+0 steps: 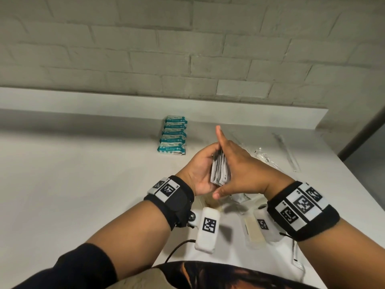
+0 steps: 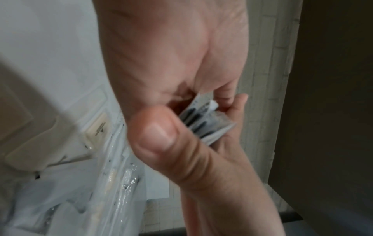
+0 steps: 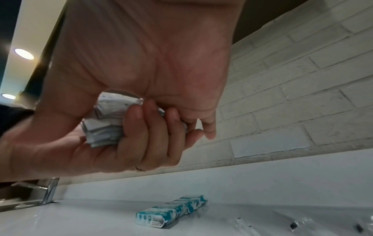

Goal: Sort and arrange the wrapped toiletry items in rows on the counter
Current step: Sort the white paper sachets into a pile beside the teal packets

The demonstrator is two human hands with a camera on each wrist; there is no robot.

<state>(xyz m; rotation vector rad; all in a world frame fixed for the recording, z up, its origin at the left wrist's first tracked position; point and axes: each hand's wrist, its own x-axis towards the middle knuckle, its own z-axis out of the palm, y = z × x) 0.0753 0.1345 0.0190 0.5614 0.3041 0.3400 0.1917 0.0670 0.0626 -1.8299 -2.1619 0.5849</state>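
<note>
My left hand (image 1: 200, 163) holds a stack of white sachets (image 1: 218, 170) upright above the counter, and in the right wrist view its fingers (image 3: 145, 132) curl round the stack (image 3: 105, 124). My right hand (image 1: 235, 161) lies flat against the stack's right side with fingers straight. Its thumb (image 2: 159, 135) sits at the stack's near end (image 2: 207, 126). A row of several teal wipe packs (image 1: 174, 135) lies on the white counter (image 1: 83, 174) near the back wall, also visible in the right wrist view (image 3: 171, 212).
Clear-wrapped thin items (image 1: 287, 153) lie to the right, close to the counter's right edge (image 1: 354, 180). A beige item in clear wrap (image 1: 253, 228) lies under my right wrist. A chrome faucet (image 3: 50, 190) stands far left. A raised ledge runs along the brick wall.
</note>
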